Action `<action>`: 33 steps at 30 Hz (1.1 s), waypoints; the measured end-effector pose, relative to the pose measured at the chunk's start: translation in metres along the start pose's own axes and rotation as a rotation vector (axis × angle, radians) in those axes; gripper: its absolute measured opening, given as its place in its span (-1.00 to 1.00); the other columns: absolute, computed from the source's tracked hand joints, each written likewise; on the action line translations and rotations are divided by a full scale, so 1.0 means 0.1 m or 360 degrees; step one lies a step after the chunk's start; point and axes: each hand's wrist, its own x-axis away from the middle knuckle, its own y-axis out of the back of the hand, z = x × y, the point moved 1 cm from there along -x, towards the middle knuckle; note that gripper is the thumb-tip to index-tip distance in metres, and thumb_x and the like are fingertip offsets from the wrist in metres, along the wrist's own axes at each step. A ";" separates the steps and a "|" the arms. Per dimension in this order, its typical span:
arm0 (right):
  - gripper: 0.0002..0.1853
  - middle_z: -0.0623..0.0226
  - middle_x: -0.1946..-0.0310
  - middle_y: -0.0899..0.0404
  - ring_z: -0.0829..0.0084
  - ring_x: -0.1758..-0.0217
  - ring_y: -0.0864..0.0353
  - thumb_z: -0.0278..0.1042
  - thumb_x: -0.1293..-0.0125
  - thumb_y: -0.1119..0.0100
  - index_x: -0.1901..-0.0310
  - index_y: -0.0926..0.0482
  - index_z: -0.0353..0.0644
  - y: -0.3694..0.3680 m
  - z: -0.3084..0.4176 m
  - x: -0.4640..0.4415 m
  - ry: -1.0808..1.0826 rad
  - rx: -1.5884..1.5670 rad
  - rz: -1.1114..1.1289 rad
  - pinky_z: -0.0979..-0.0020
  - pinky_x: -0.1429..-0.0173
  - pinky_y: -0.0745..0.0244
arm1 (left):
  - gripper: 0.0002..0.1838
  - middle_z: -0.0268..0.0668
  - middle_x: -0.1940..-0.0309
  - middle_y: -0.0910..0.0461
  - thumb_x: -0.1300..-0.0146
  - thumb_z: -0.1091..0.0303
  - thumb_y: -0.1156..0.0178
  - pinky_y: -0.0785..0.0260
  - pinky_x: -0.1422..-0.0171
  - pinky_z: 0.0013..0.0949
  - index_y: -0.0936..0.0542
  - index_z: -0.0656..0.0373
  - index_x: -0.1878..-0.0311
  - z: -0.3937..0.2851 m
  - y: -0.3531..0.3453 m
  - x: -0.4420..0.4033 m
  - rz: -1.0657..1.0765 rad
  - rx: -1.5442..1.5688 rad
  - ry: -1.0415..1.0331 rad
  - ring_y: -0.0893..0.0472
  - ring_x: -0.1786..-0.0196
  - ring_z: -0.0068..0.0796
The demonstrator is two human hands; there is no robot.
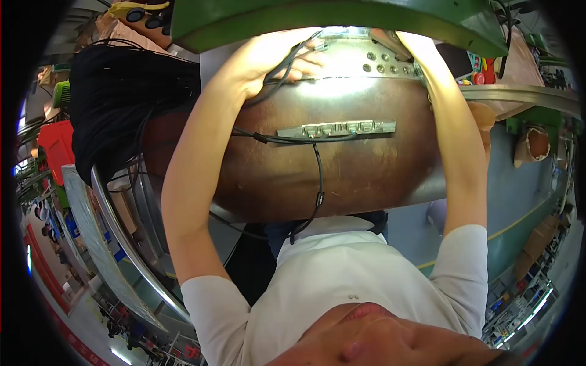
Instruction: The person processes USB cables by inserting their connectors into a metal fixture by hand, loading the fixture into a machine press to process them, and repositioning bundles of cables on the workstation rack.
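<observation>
My left hand point(290, 58) is at the front edge of the green machine, its fingers curled around a black cable point(282, 72) with a small connector point(320, 46) at its end. My right hand reaches under the machine; only the wrist side point(416, 46) shows and its fingers are hidden. Between the hands lies a brightly lit metal plate point(348, 61) with several round holes. Nearer my body, a grey metal fixture point(337, 129) with several slots rests on the brown worn table point(274, 177). Black cables run along it, and one branch hangs over the table's near edge.
The green machine body point(342, 18) overhangs the work area. A thick bundle of black cables point(122, 91) hangs at the left, beside a curved metal rail point(131, 244). Red and yellow items point(479, 76) are at the upper right, near a brown paper-lined container point(534, 146).
</observation>
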 end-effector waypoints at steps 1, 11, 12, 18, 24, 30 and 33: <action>-0.64 0.16 -0.12 -0.46 0.42 -0.08 -0.48 -0.27 -0.51 0.22 -0.22 -0.34 -0.24 0.00 0.06 0.09 -0.0045 0.0302 0.0037 0.45 -0.19 -0.43 | -0.60 -0.26 0.52 -0.60 -0.39 0.06 -0.04 -0.24 0.45 -0.65 -0.58 0.26 0.27 -0.04 0.03 0.01 -0.0003 0.0000 -0.0013 -0.45 0.56 -0.66; -0.61 0.25 0.46 -0.61 0.30 0.45 -0.52 -0.01 -0.35 -0.04 0.15 -0.61 -0.22 -0.68 0.65 0.47 0.0170 0.1016 -0.0220 0.41 0.31 -0.42 | -0.72 -0.32 0.53 -0.55 -0.32 0.19 -0.16 -0.21 0.48 -0.68 -0.56 0.25 0.31 -0.08 0.04 0.35 0.0252 -0.0648 -0.0063 -0.42 0.56 -0.69; -0.59 0.24 0.45 -0.61 0.31 0.45 -0.52 0.01 -0.34 -0.05 0.17 -0.61 -0.22 -0.74 0.64 0.51 0.0128 0.0974 -0.0145 0.41 0.30 -0.42 | -0.71 -0.34 0.57 -0.52 -0.33 0.18 -0.14 -0.18 0.49 -0.68 -0.56 0.24 0.33 0.00 0.01 0.43 0.0226 -0.0618 -0.0103 -0.39 0.58 -0.69; -0.54 0.26 0.37 -0.63 0.32 0.39 -0.53 0.10 -0.32 -0.06 0.29 -0.61 -0.22 -1.11 0.70 0.67 -0.0101 0.0809 0.0112 0.44 0.26 -0.41 | -0.65 -0.43 0.71 -0.35 -0.38 0.13 -0.04 -0.05 0.51 -0.66 -0.52 0.18 0.44 0.22 -0.04 0.87 -0.0078 -0.0389 -0.0218 -0.23 0.63 -0.71; -0.63 0.30 0.47 -0.57 0.40 0.43 -0.49 -0.03 -0.30 -0.12 0.32 -0.61 -0.24 -0.91 0.71 0.64 0.0052 0.0766 0.0126 0.44 0.27 -0.38 | -0.64 -0.50 0.73 -0.23 -0.43 0.16 0.11 0.03 0.52 -0.56 -0.35 0.02 0.54 0.35 0.27 1.43 -0.0359 0.0070 -0.0264 -0.11 0.65 -0.67; -0.66 0.33 0.38 -0.63 0.38 0.32 -0.57 -0.06 -0.22 -0.24 0.13 -0.65 -0.15 -0.50 0.32 0.82 0.0608 0.1377 0.0078 0.44 0.16 -0.45 | -0.52 -0.14 0.18 -0.64 -0.45 0.02 0.08 -0.33 0.03 -0.43 -0.57 0.31 0.05 -0.28 1.92 1.70 -0.1756 -0.0625 -0.1053 -0.57 0.12 -0.46; -0.63 0.35 0.27 -0.65 0.37 0.20 -0.62 0.04 -0.21 -0.21 0.11 -0.64 -0.07 -0.63 0.44 0.87 0.1072 0.1844 -0.0145 0.44 0.08 -0.49 | -0.41 -0.03 -0.15 -0.50 -0.35 -0.05 -0.02 -0.32 -0.22 -0.22 -0.47 0.37 -0.12 0.05 2.00 1.49 -0.2116 -0.1800 -0.0585 -0.54 -0.03 -0.01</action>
